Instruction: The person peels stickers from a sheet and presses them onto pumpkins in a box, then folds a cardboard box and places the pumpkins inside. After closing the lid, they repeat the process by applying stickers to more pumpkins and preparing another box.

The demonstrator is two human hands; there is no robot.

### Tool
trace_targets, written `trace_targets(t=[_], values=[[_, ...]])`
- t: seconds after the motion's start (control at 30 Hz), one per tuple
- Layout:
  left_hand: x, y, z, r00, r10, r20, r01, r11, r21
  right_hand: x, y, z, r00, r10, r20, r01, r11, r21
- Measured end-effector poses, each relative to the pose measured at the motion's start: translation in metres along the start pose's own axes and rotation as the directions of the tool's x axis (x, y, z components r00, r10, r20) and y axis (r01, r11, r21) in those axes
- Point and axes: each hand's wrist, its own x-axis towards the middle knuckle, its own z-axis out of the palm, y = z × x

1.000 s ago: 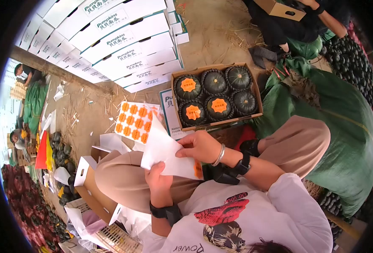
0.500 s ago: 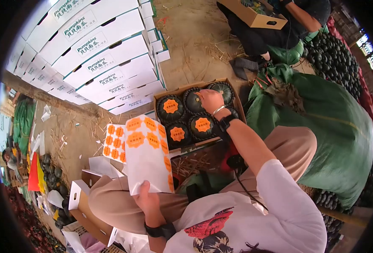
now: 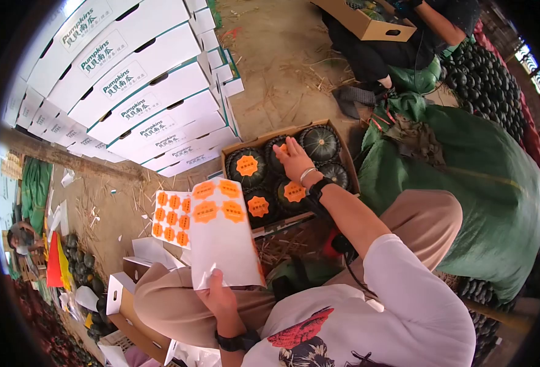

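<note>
My left hand [image 3: 218, 296] is closed on the lower edge of a white sticker sheet [image 3: 221, 251] with orange labels at its top. My right hand [image 3: 295, 161] lies with fingers spread on the top middle pumpkin in an open cardboard box [image 3: 229, 147], over an orange label [image 3: 284, 148]. Labels also show on the top left pumpkin [image 3: 247, 166], the bottom left pumpkin [image 3: 258, 207] and the bottom middle pumpkin [image 3: 294, 191]. The top right pumpkin [image 3: 320, 143] and bottom right pumpkin [image 3: 334, 176] show no label.
Another sticker sheet [image 3: 171, 219] lies left of the held one. White pumpkin cartons [image 3: 154, 85] are stacked at the upper left. A green sack [image 3: 465, 177] bulges at the right. Another person [image 3: 367, 58] sits at the top right with a cardboard box [image 3: 374, 27].
My right hand has gone from closed fingertips to spread fingers on the top middle pumpkin, where an orange label now shows. The held sheet has shifted slightly right and down.
</note>
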Motion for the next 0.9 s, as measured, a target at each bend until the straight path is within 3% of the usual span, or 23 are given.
trace_targets(t=[0.1, 0.13, 0.17, 0.2, 0.23, 0.27, 0.3, 0.33, 0.37, 0.4, 0.47, 0.53, 0.63, 0.7, 0.77, 0.8, 0.9], values=[[0.007, 0.004, 0.007, 0.992, 0.062, -0.112, -0.073, 0.993, -0.094, -0.017, 0.001, -0.006, 0.999, -0.035, 0.027, 0.036, 0.999, -0.03], [0.007, 0.003, 0.007, 0.986, 0.053, -0.16, -0.059, 0.998, -0.028, -0.03, -0.006, -0.024, 0.99, -0.02, 0.139, 0.01, 0.997, 0.074], [0.004, 0.002, -0.001, 0.978, 0.045, -0.204, -0.038, 0.999, 0.038, -0.031, -0.011, -0.001, 0.986, -0.005, 0.167, -0.018, 0.99, 0.137], [0.005, -0.002, -0.012, 0.973, 0.039, -0.228, -0.017, 0.995, 0.098, -0.063, -0.029, -0.048, 0.985, -0.142, -0.098, 0.15, 0.985, 0.086], [0.008, -0.008, -0.016, 0.975, 0.046, -0.216, -0.013, 0.988, 0.152, -0.085, -0.042, -0.089, 0.935, -0.295, -0.198, 0.306, 0.952, 0.028], [0.011, -0.012, -0.012, 0.981, 0.069, -0.183, -0.031, 0.979, 0.202, -0.106, -0.063, -0.126, 0.892, -0.322, -0.318, 0.377, 0.917, 0.13], [0.009, -0.013, -0.005, 0.987, 0.114, -0.115, -0.079, 0.96, 0.27, -0.1, -0.083, -0.09, 0.909, -0.367, -0.197, 0.414, 0.735, 0.538], [0.005, -0.012, 0.001, 0.986, 0.157, -0.053, -0.131, 0.936, 0.326, -0.141, -0.104, -0.117, 0.787, -0.348, -0.509, 0.617, 0.466, 0.634], [-0.002, -0.008, 0.005, 0.98, 0.201, 0.0, -0.185, 0.906, 0.381, -0.154, -0.12, -0.118, 0.738, -0.488, -0.467, 0.674, 0.495, 0.548], [-0.007, -0.005, 0.006, 0.975, 0.215, 0.063, -0.222, 0.883, 0.414, -0.173, -0.13, -0.133, 0.719, -0.405, -0.565, 0.676, 0.598, 0.431], [-0.016, 0.001, 0.002, 0.953, 0.242, 0.183, -0.301, 0.833, 0.464, -0.183, -0.147, -0.126, 0.712, -0.32, -0.625, 0.63, 0.684, 0.367], [-0.023, 0.003, -0.005, 0.92, 0.257, 0.297, -0.377, 0.792, 0.481, -0.17, -0.157, -0.102, 0.785, -0.292, -0.546, 0.575, 0.672, 0.466], [-0.032, 0.005, -0.016, 0.844, 0.31, 0.438, -0.511, 0.714, 0.478, -0.175, -0.155, -0.102, 0.885, -0.371, -0.283, 0.463, 0.774, 0.431], [-0.034, 0.003, -0.018, 0.818, 0.301, 0.491, -0.541, 0.691, 0.479, -0.177, -0.157, -0.094, 0.809, -0.376, -0.452, 0.545, 0.768, 0.337], [-0.038, 0.009, -0.011, 0.879, 0.125, 0.461, -0.382, 0.763, 0.522, -0.177, -0.161, -0.09, 0.735, -0.366, -0.571, 0.598, 0.746, 0.292], [-0.038, 0.013, -0.007, 0.896, 0.035, 0.443, -0.298, 0.787, 0.54, -0.178, -0.161, -0.088, 0.737, -0.382, -0.557, 0.609, 0.733, 0.303], [-0.032, 0.023, -0.007, 0.795, 0.072, 0.603, -0.449, 0.738, 0.504, -0.184, -0.159, -0.088, 0.722, -0.409, -0.558, 0.632, 0.717, 0.293]])
